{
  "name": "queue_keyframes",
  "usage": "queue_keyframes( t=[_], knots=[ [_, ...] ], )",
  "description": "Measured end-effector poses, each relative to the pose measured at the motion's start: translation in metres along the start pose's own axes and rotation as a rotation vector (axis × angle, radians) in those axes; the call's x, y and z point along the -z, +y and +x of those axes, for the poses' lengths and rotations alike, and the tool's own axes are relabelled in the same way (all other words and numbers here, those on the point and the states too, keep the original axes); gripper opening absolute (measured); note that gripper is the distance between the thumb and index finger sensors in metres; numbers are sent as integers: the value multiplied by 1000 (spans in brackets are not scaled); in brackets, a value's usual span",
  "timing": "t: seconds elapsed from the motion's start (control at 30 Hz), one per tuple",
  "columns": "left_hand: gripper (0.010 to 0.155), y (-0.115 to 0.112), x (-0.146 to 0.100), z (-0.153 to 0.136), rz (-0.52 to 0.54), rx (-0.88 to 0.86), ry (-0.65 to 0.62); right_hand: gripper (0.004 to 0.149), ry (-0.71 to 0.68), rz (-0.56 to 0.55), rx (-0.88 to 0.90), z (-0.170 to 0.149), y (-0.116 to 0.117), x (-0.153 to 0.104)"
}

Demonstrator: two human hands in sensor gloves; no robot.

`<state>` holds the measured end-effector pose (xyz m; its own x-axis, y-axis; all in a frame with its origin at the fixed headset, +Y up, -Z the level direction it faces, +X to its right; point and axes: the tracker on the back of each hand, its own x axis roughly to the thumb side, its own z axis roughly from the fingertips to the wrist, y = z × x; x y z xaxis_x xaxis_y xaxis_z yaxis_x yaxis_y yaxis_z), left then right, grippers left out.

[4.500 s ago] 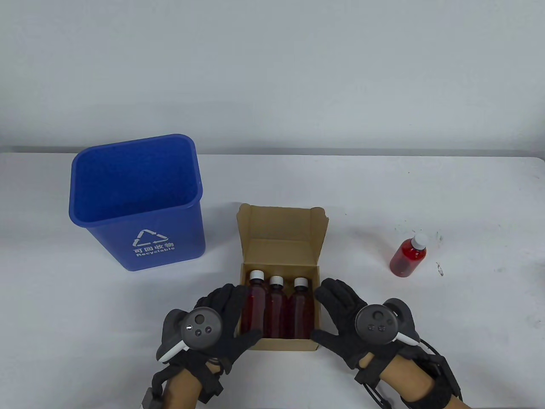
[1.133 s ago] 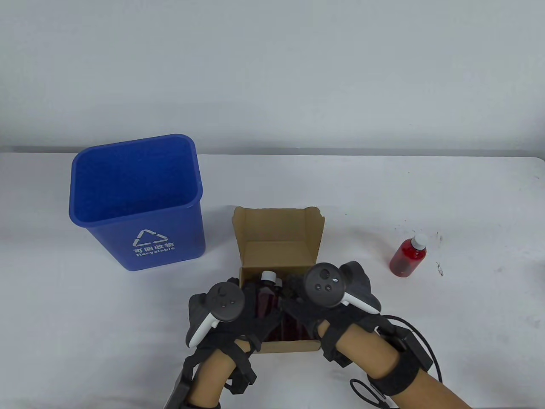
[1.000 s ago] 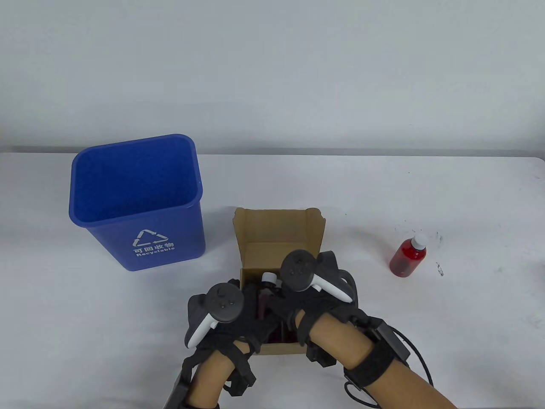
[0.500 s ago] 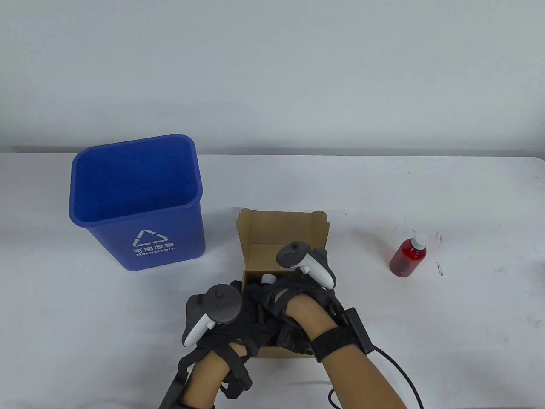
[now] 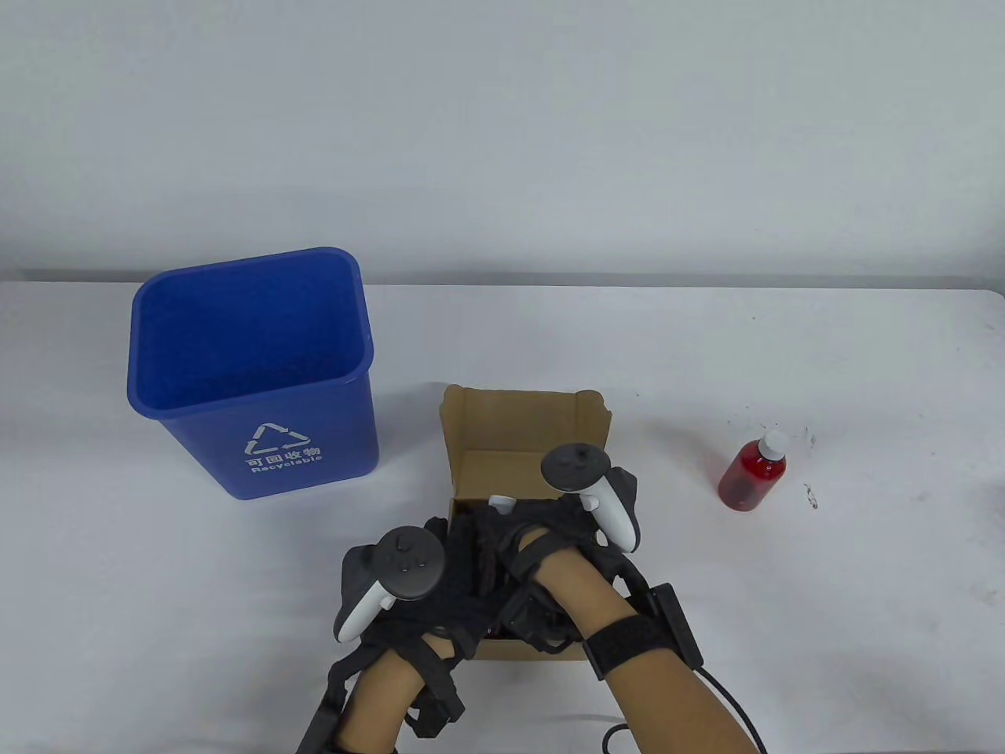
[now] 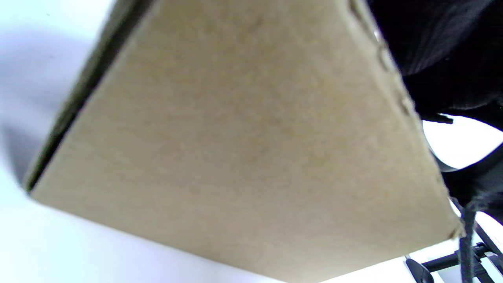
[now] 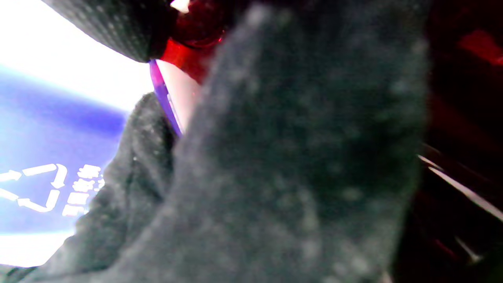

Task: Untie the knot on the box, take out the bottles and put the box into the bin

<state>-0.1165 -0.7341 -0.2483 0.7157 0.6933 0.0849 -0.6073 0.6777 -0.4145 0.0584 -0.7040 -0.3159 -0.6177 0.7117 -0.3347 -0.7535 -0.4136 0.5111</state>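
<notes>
The brown cardboard box [image 5: 518, 420] stands open in the table view's centre, its lid upright at the back. My left hand [image 5: 449, 543] grips the box's left wall; the left wrist view is filled by the box's side [image 6: 243, 149]. My right hand [image 5: 514, 528] is turned over inside the box, fingers curled round a red bottle whose white cap [image 5: 501, 503] shows above the glove. Close up, red bottle glass [image 7: 188, 59] shows against my right hand's gloved fingers [image 7: 294, 157]. The other bottles in the box are hidden by my hands.
A blue recycling bin [image 5: 251, 369] stands open to the left of the box and shows blurred as the bin [image 7: 47, 137] in the right wrist view. One red bottle with a white cap [image 5: 752, 471] stands on the white table [image 5: 864, 377] at the right.
Both hands went from flat beside the box to it: my left hand took the left wall, and my right hand reached in, rolled over and closed on a bottle. The box shifted slightly.
</notes>
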Motion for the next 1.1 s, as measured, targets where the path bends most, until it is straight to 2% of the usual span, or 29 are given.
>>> queue_keyframes(
  t=[0.2, 0.4, 0.77, 0.97, 1.1],
  knots=[
    [109, 2, -5, 1, 1, 31, 7, 63, -73, -103, 35, -3, -16, -14],
    [108, 2, -5, 0, -5, 39, 12, 62, -161, -242, -20, 0, -46, -34],
    [108, 2, -5, 1, 7, 54, 7, 62, -259, -448, 23, -4, -124, -75],
    [107, 2, -4, 1, 5, 49, 6, 61, -247, -586, -33, -15, -166, -94],
    [107, 2, -4, 1, 5, 49, 7, 60, -236, -624, -34, -24, -183, -97]
  ],
)
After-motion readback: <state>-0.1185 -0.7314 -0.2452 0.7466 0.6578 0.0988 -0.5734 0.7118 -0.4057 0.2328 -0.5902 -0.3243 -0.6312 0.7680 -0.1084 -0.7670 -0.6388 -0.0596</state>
